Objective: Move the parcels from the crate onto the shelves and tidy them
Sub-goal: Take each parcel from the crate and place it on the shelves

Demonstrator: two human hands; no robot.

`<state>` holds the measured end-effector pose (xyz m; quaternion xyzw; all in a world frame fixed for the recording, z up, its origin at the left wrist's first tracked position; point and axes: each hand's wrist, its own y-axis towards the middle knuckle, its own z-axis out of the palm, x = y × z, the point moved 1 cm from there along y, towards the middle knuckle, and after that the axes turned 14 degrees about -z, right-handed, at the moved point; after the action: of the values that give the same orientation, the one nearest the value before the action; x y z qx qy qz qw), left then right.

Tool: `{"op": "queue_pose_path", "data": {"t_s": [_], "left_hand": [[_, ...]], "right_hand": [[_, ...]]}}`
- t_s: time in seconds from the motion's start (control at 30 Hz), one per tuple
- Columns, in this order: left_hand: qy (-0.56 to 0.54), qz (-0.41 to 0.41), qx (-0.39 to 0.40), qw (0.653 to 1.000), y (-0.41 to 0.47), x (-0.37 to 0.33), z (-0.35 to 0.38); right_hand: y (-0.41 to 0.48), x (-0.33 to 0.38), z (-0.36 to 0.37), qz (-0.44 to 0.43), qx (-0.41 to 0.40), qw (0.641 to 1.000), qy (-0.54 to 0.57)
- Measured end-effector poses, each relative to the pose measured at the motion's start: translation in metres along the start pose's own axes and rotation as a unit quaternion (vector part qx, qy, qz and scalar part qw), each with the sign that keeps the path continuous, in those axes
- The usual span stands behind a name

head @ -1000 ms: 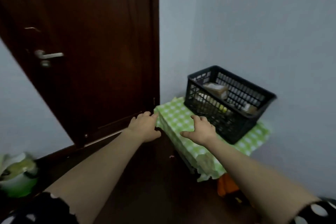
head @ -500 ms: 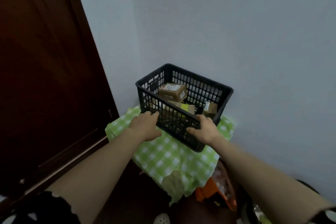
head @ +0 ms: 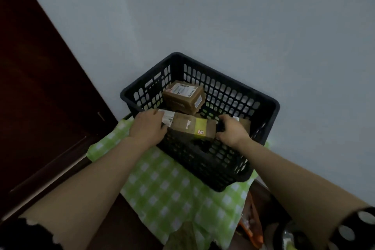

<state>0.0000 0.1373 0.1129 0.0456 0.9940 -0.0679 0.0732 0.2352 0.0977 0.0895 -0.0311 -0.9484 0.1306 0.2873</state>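
Note:
A black slatted plastic crate (head: 255, 95) stands on a low table covered with a green checked cloth (head: 162, 184). A long brown parcel (head: 188, 126) with a yellow-green band and a white label lies across the crate's near rim. My left hand (head: 147, 128) grips its left end and my right hand (head: 231, 130) grips its right end. Behind it, inside the crate, sits a squarer brown parcel (head: 182, 97) with a white shipping label. Another brown parcel (head: 244, 123) shows partly behind my right hand.
A dark wooden door (head: 36, 97) fills the left side. A pale grey wall (head: 243, 16) rises right behind the crate. Orange packaging (head: 251, 231) lies on the floor under the table's right edge. No shelves are in view.
The view has swung right and closer to the crate. Both hands went from the crate's near wall up over the rim and closed on the ends of the long parcel.

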Motion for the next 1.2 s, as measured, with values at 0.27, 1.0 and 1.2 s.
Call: {"op": "queue_pose_path", "data": {"t_s": [0.27, 1.0, 1.2], "left_hand": [[0.035, -0.031, -0.022, 0.999, 0.072, 0.002, 0.026], [-0.275, -0.245, -0.034, 0.929, 0.069, -0.018, 0.001], [-0.496, -0.239, 0.116, 0.827, 0.019, -0.058, -0.055]], "right_hand": [[0.117, -0.037, 0.037, -0.034, 0.144, 0.985, -0.091], [0.129, -0.021, 0.014, -0.058, 0.163, 0.985, 0.004], [0.058, 0.058, -0.064, -0.132, 0.048, 0.962, 0.233]]}}
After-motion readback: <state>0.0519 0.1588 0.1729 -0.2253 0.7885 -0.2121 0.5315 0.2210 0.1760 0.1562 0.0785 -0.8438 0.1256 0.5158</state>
